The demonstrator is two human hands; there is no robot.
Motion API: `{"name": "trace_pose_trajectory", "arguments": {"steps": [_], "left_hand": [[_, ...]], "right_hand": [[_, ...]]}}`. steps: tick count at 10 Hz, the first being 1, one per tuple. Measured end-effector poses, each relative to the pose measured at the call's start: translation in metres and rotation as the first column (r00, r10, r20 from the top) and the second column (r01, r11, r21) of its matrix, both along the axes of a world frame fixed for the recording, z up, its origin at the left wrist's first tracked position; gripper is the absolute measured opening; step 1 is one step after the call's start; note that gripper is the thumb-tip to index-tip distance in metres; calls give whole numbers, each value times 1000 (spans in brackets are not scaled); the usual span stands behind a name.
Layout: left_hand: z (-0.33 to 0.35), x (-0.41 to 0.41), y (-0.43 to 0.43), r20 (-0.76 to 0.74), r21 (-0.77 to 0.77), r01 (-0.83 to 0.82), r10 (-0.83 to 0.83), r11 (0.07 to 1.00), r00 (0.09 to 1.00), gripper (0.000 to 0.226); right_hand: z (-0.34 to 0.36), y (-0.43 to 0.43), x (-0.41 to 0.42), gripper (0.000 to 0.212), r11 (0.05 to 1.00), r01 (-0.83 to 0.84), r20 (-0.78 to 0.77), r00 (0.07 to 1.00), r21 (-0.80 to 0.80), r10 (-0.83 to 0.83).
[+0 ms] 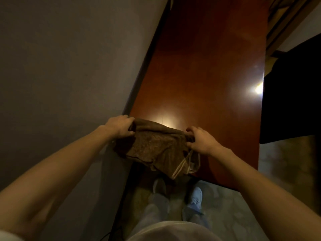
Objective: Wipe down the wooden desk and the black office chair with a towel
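While the glossy desk point(205, 66) runs up the middle, grey wall point(60, 58) on the left, black chair point(291, 101) at the right edge, the towel point(156, 146) sits at centre over the desk's near end, left hand point(119, 126) and right hand point(201, 141) each with fingers curled tight round a side.

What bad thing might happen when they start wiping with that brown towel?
The towel is bunched between the left hand and right hand. Its loose pale edge dangles past the desk's near end, so it might drag or slip toward the shoes. The left hand is close to the wall, so knuckles may bump it. The light is dim with glare on the wood, so spots could get missed.
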State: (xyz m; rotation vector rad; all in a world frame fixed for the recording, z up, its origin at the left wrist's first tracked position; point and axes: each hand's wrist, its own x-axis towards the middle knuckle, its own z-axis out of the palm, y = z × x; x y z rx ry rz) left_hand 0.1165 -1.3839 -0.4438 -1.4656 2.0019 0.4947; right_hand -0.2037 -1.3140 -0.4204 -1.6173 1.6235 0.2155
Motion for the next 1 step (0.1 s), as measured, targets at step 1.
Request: {"name": "trace_pose_trajectory", "arguments": {"steps": [1], "left_hand": [[-7,-18,5,-15,18,75,-74,997,997,57]], "right_hand": [[3,9,-10,51,999,25,22,999,27,-26]]}}
